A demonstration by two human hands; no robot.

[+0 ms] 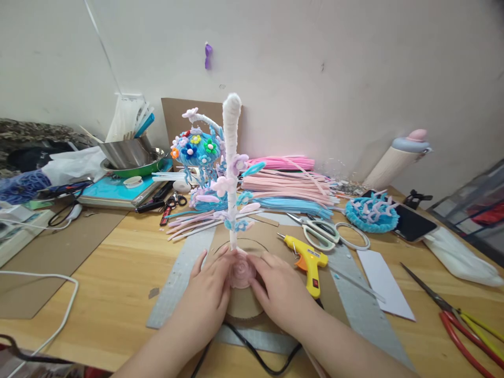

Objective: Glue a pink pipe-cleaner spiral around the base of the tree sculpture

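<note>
One pink coiled base (242, 272), low centre, between left hand (210, 286) and right hand (281, 281).
I see curved fingers against its sides. The white-wrapped stem (231, 142) above looks light, fuzzy and top-heavy; I'd grip low, sparing the delicate-looking flowers (221, 185).

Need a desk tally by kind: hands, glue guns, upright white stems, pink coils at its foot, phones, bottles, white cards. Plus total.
Hands (left hand, right hand): 2
Glue gun: 1
Upright white stem: 1
Pink coil: 1
Phone: 1
Bottle: 1
White card: 1
Total: 8
</note>
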